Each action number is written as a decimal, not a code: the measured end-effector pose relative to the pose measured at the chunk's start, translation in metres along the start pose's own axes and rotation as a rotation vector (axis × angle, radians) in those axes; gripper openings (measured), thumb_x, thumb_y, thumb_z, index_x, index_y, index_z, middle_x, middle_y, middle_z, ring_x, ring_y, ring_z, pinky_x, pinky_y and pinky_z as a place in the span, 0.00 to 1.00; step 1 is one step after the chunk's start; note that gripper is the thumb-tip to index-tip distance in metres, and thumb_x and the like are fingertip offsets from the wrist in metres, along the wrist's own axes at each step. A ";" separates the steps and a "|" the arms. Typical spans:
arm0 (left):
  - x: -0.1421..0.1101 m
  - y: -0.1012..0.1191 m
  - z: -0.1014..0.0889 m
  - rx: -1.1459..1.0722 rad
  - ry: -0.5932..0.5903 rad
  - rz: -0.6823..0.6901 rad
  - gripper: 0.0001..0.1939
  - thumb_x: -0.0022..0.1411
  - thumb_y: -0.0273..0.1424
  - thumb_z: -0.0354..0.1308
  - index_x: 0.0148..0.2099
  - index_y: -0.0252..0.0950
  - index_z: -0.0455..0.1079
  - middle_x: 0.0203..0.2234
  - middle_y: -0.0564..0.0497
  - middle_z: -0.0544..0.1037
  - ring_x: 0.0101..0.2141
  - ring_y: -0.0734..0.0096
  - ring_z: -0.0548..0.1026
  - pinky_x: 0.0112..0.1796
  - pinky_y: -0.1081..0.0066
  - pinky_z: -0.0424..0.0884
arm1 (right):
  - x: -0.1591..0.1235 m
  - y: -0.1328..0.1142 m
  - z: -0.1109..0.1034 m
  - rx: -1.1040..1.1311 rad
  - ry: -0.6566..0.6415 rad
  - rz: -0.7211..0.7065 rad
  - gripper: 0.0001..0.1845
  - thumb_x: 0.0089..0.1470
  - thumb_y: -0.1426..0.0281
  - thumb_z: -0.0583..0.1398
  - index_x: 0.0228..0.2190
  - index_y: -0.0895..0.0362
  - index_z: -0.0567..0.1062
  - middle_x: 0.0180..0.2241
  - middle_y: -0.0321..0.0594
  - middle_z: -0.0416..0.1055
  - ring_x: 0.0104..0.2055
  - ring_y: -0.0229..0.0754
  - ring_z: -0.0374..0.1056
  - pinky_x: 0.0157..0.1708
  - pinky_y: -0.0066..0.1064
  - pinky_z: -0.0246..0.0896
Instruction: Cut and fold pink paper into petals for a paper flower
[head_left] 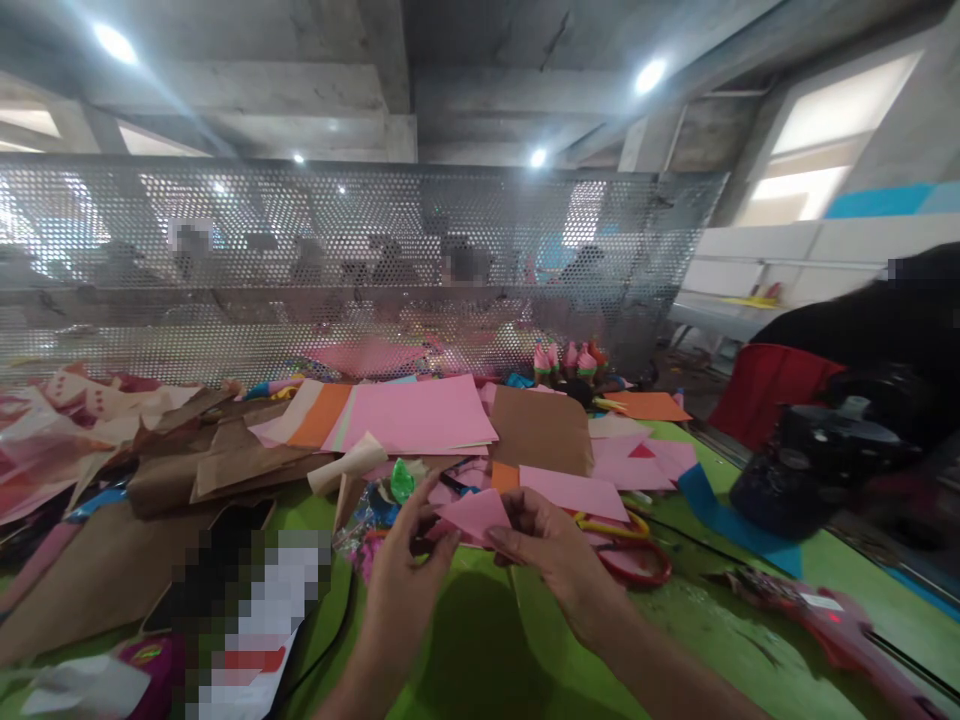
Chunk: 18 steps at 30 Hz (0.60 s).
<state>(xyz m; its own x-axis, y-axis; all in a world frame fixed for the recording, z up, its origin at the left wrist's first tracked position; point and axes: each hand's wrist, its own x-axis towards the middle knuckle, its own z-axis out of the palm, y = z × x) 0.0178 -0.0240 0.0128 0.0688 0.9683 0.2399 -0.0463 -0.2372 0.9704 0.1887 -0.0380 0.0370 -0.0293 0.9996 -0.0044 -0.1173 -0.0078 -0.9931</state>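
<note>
A small piece of pink paper, which looks folded, is held above the green table between my two hands. My left hand pinches its left side with thumb and fingers. On the right side, my right hand grips the same paper, thumb on top and fingers partly hidden behind. Just beyond my left hand are a green shiny scrap and crumpled clear plastic. Scissors with red and yellow handles lie right of my right hand, partly under a pink paper strip.
Stacked pink sheets and brown paper spread along the back, before a perforated metal screen. A pink glue gun with a cord lies on the green table at right. Pixelated items lie at left; a person in black is at far right.
</note>
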 end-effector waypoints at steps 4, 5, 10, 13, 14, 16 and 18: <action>0.006 -0.003 -0.001 -0.261 -0.001 -0.233 0.16 0.48 0.38 0.67 0.37 0.35 0.72 0.27 0.49 0.80 0.28 0.66 0.78 0.28 0.71 0.72 | 0.001 0.000 -0.003 -0.027 0.009 -0.003 0.16 0.43 0.64 0.69 0.34 0.56 0.74 0.32 0.38 0.74 0.32 0.39 0.68 0.31 0.29 0.63; 0.007 -0.004 -0.002 -0.280 0.013 -0.239 0.15 0.46 0.37 0.68 0.34 0.35 0.73 0.25 0.49 0.79 0.28 0.66 0.78 0.28 0.72 0.72 | 0.002 0.000 -0.004 -0.037 0.010 -0.009 0.15 0.44 0.63 0.68 0.34 0.56 0.75 0.32 0.38 0.74 0.32 0.40 0.68 0.31 0.29 0.63; 0.010 -0.009 -0.004 -0.251 0.032 -0.196 0.12 0.44 0.31 0.67 0.35 0.36 0.76 0.26 0.50 0.80 0.29 0.68 0.77 0.30 0.72 0.72 | 0.008 0.002 -0.012 -0.218 0.035 -0.161 0.11 0.47 0.62 0.65 0.29 0.56 0.75 0.28 0.34 0.70 0.31 0.39 0.65 0.32 0.29 0.59; 0.011 -0.008 -0.005 -0.225 0.024 -0.174 0.12 0.45 0.29 0.65 0.36 0.36 0.77 0.27 0.50 0.81 0.29 0.69 0.75 0.31 0.72 0.71 | 0.008 0.001 -0.016 -0.348 0.028 -0.240 0.09 0.50 0.63 0.63 0.29 0.56 0.74 0.27 0.33 0.67 0.30 0.39 0.62 0.30 0.29 0.56; 0.010 -0.006 -0.005 -0.221 0.020 -0.173 0.12 0.45 0.28 0.65 0.36 0.36 0.78 0.28 0.50 0.81 0.29 0.69 0.75 0.31 0.72 0.70 | 0.008 0.000 -0.016 -0.386 0.030 -0.255 0.09 0.51 0.63 0.62 0.29 0.56 0.74 0.26 0.33 0.67 0.29 0.39 0.62 0.29 0.29 0.55; 0.009 -0.003 -0.004 -0.223 0.007 -0.179 0.13 0.45 0.27 0.64 0.37 0.36 0.78 0.30 0.49 0.82 0.30 0.69 0.75 0.33 0.72 0.70 | 0.006 -0.002 -0.018 -0.464 0.046 -0.281 0.08 0.52 0.63 0.61 0.29 0.56 0.74 0.25 0.33 0.66 0.28 0.39 0.60 0.28 0.29 0.53; 0.008 0.001 -0.003 -0.231 -0.007 -0.195 0.14 0.46 0.27 0.64 0.39 0.37 0.79 0.32 0.49 0.82 0.33 0.67 0.76 0.36 0.71 0.70 | 0.004 -0.003 -0.018 -0.539 0.066 -0.310 0.08 0.53 0.64 0.60 0.29 0.55 0.73 0.25 0.33 0.66 0.28 0.39 0.60 0.28 0.29 0.54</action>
<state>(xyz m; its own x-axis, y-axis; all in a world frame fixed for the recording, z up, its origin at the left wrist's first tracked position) 0.0150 -0.0160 0.0152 0.1056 0.9931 0.0503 -0.2572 -0.0216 0.9661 0.2068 -0.0332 0.0381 -0.0108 0.9527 0.3037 0.4072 0.2816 -0.8688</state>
